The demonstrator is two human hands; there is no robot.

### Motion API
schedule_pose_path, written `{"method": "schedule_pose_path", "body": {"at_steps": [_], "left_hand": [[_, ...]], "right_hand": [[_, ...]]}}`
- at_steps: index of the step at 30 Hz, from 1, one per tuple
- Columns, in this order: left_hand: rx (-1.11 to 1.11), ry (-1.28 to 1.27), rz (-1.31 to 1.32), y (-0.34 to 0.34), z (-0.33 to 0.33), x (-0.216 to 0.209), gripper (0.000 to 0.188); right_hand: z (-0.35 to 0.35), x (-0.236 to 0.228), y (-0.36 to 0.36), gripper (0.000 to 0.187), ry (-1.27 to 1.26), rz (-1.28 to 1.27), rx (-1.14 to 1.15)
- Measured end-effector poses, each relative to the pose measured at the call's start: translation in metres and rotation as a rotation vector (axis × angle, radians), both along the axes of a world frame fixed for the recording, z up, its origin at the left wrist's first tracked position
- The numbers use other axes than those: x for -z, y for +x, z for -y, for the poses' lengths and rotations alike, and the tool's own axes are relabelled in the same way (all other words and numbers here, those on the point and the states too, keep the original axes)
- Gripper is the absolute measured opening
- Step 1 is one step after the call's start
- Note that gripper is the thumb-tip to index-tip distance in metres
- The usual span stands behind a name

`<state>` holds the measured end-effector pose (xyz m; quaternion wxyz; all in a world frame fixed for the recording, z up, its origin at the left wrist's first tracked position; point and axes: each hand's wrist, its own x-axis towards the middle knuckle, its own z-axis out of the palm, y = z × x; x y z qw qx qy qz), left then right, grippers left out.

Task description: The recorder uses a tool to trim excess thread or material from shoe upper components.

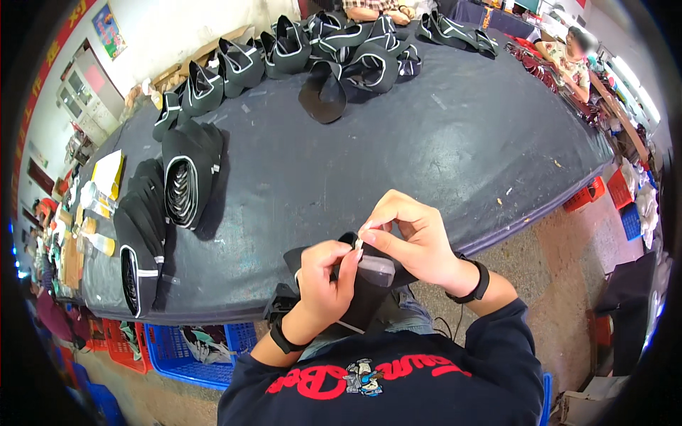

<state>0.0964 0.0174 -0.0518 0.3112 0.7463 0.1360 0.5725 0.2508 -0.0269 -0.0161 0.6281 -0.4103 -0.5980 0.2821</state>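
My left hand [327,277] and my right hand [412,238] meet at the table's near edge, thumbs and fingertips pinched together. Between them sits a small whitish piece [359,243], too small to name, and both hands have closed on it. Just below the fingertips is a grey, rounded block [376,270], partly covered by my left fingers. Under my hands lies a black sheet-like piece [366,305] with a pale edge line, hanging toward my lap. My fingers hide much of it.
A dark-covered table [426,156] spreads ahead. Nested black pieces with white trim form a stack [190,174] and another stack [142,234] at left; several more line the far edge. Blue crate [188,358] stands below. A co-worker [568,64] sits far right.
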Motion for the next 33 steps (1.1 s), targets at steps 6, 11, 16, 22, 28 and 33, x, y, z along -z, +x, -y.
{"method": "schedule_pose_path", "body": {"at_steps": [6,11,16,22,28,33], "left_hand": [[0.164,0.027,0.065,-0.009,-0.005,-0.003,0.023],[0.34,0.159,0.036,-0.016,-0.009,-0.011,0.027],[0.485,0.11,0.187,-0.012,-0.005,-0.019,0.028],[0.536,0.1,0.125,-0.014,-0.006,-0.022,0.029],[0.555,0.092,0.138,-0.015,-0.005,-0.018,0.033],[0.556,0.062,0.098,-0.017,-0.004,-0.017,0.034]], "right_hand": [[0.002,-0.001,-0.007,0.006,-0.149,-0.215,-0.062],[0.01,-0.008,-0.008,0.006,-0.122,-0.259,-0.104],[0.015,-0.012,-0.009,0.008,-0.094,-0.202,-0.109],[0.016,-0.009,-0.007,0.008,-0.092,-0.105,-0.09],[0.016,-0.011,-0.008,0.007,-0.073,-0.025,-0.079],[0.016,-0.011,-0.01,0.007,-0.112,0.005,-0.08]]}}
